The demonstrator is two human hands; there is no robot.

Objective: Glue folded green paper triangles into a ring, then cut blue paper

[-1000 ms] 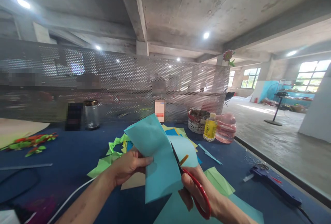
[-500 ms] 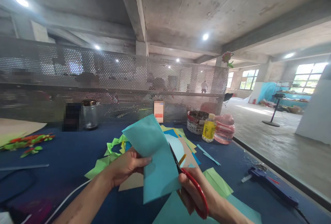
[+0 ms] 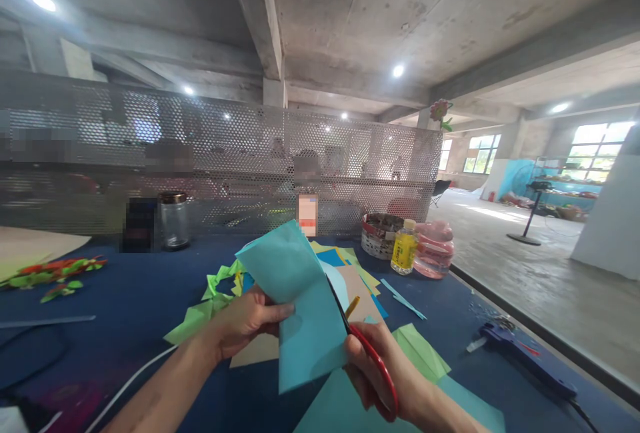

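Note:
A folded sheet of light blue paper [image 3: 307, 316] is held up over the table, pinched at its left side by my left hand [image 3: 255, 316]. My right hand [image 3: 373, 360] is closed round the red handles of a pair of scissors [image 3: 383, 380]. The dark blades lie along the paper's right edge, and part of them is hidden by it. Beneath the hands are another light blue sheet [image 3: 333, 403], a brown sheet [image 3: 255, 351] and several coloured paper pieces. Crumpled green paper [image 3: 217, 306] sits just beyond my left hand.
On the right are a glue gun [image 3: 530, 356], a yellow-labelled bottle [image 3: 404, 248], a pink container [image 3: 434, 250] and a round basket [image 3: 380, 236]. A glass jar [image 3: 174, 220] stands back left, before a perforated metal screen [image 3: 225, 153]. Red-green paper flowers [image 3: 55, 270] lie at far left.
The scissors' handles have drawn closer together and shifted slightly left. The lower part of the blue paper has moved a little; my left hand keeps its hold.

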